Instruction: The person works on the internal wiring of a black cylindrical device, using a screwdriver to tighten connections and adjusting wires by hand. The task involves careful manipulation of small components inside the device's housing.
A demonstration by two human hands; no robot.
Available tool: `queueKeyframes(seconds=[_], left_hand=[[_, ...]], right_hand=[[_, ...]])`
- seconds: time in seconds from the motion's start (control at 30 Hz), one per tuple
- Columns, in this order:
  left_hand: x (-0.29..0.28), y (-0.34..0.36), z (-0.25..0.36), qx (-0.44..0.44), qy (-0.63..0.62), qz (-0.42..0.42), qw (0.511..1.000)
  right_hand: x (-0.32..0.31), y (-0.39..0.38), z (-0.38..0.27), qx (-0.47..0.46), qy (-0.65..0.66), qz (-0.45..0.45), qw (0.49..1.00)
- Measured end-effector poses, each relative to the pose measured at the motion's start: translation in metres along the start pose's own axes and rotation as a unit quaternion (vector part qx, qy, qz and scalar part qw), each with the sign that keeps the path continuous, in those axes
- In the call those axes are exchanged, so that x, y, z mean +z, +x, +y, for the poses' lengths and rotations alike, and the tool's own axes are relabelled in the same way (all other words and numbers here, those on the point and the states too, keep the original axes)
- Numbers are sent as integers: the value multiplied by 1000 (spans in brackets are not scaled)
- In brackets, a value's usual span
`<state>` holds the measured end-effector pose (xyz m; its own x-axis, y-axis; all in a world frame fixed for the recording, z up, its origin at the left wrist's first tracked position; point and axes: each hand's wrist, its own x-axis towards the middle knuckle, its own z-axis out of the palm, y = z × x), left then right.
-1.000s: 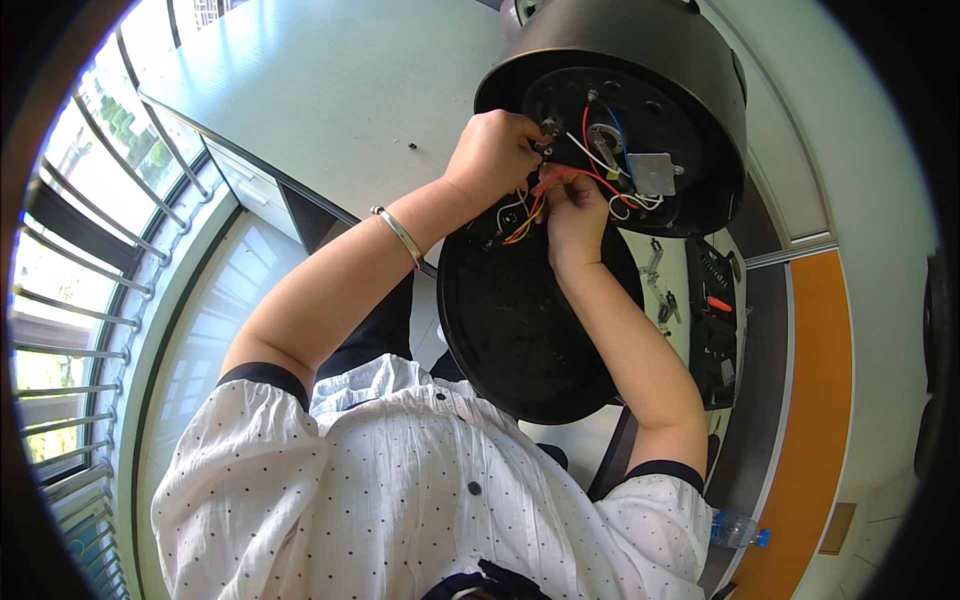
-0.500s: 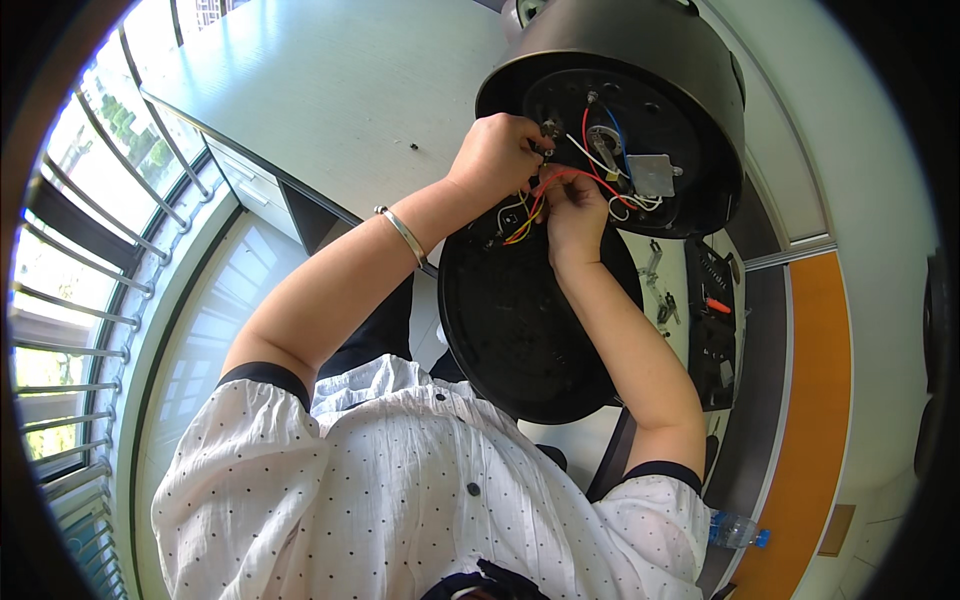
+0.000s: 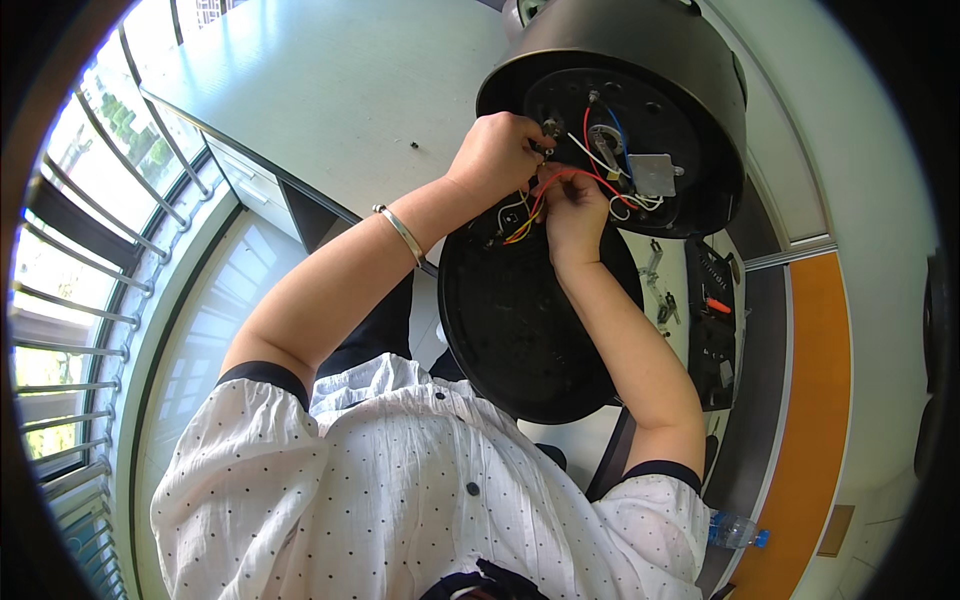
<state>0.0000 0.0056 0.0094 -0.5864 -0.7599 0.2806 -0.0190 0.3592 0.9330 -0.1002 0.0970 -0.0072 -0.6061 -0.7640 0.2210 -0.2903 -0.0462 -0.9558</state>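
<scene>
A dark grey electric cooker (image 3: 640,40) lies on its side with its underside open toward me, showing wiring and a metal plate (image 3: 653,175). Its round black base cover (image 3: 535,330) hangs in front, linked by red, yellow and white wires. My left hand (image 3: 497,152) is closed in a pinch beside a small metal terminal at the opening's left edge; what its fingertips grip is too small to make out. Just below and to the right, my right hand (image 3: 577,222) pinches the red wire (image 3: 603,184) near its end. Both sets of fingertips nearly meet.
The cooker rests on a pale table (image 3: 330,90), with a tiny dark piece (image 3: 414,146) lying on the top. To the right are loose metal parts (image 3: 660,295) and a black tool case (image 3: 712,330). A plastic bottle (image 3: 735,530) lies at lower right.
My fingers shift only very slightly at the wire ends. The cooker, the cover and both arms stay in place.
</scene>
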Motion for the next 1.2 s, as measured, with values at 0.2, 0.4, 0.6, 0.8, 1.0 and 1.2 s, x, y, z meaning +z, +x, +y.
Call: queueKeyframes(seconds=[0.2, 0.4, 0.6, 0.8, 1.0, 1.2], left_hand=[[3, 2, -4, 14, 17, 22, 1000], [6, 3, -5, 47, 47, 37, 997], [7, 3, -3, 45, 50, 42, 997], [7, 3, -2, 36, 38, 44, 998], [6, 1, 0, 29, 40, 45, 998], [3, 1, -3, 20, 10, 35, 999]], right_hand=[[1, -1, -2, 6, -5, 2, 1000], [0, 1, 1, -3, 8, -2, 1000], [0, 0, 2, -9, 10, 1, 1000], [2, -2, 0, -9, 27, -1, 1000], [-1, -1, 4, 2, 15, -4, 1000], [2, 2, 7, -14, 15, 18, 1000]])
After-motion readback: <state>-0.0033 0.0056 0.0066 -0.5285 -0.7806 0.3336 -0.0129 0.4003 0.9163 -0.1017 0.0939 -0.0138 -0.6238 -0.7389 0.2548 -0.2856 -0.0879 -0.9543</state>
